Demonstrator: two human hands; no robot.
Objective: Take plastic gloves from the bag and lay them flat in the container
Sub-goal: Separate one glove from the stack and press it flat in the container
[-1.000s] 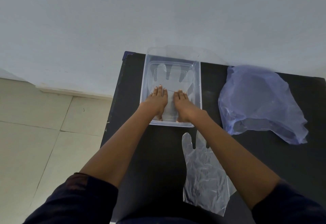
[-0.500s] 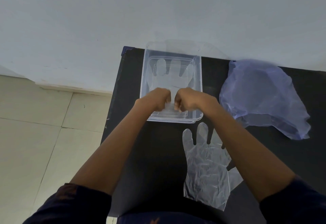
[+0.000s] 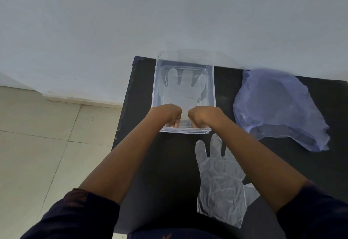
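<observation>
A clear plastic container [image 3: 154,88] stands at the far left of the black table [image 3: 165,167]. One transparent glove [image 3: 185,90] lies flat inside it, fingers pointing away from me. My left hand [image 3: 167,114] and my right hand [image 3: 204,115] are side by side at the container's near end. Their fingers are curled down onto the glove's cuff, and the fingertips show through the near wall. A second transparent glove [image 3: 220,182] lies flat on the table in front of the container, partly under my right forearm. The bluish plastic bag [image 3: 278,107] sits crumpled to the right.
A white wall runs right behind the table. A clear sheet or lid [image 3: 197,56] leans against it behind the container. The table's left edge [image 3: 122,118] drops to a tiled floor [image 3: 37,154]. My dark sleeves fill the bottom corners.
My hands went from lying flat with straight fingers on the glove to curled. They have drawn back toward me to the container's near wall. The view shifted slightly.
</observation>
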